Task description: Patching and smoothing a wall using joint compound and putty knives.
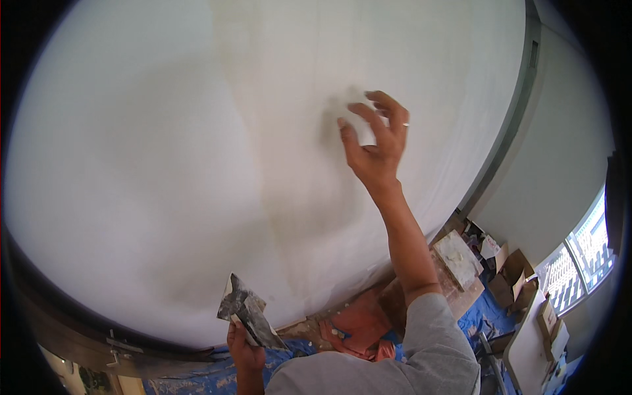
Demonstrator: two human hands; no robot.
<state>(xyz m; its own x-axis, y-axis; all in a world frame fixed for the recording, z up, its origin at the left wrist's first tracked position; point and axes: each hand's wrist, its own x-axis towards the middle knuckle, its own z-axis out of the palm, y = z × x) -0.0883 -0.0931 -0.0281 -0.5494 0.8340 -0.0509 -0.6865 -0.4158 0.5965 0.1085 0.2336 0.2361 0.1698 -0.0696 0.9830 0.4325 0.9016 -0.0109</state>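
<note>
In front of me rises a large pale wall (164,151) with faint beige streaks and smooth patches. My right hand (378,141) is raised before its upper middle, fingers apart and loosely curved, holding nothing; a ring shows on one finger. Its shadow falls on the wall beside the fingertips, and whether they touch the surface I cannot tell. Low down on the left, my left hand (245,347) grips what looks like a folded sheet of dark grey sandpaper (247,309), smeared with white dust. Its fingers are partly hidden behind the sheet.
Blue sheeting (484,313) and a reddish-orange sheet (359,326) cover parts of the floor. A dusty board (459,258) lies by the wall's base at right, near an open cardboard box (515,278). Farther right are a white table (526,342) and a bright window (582,250).
</note>
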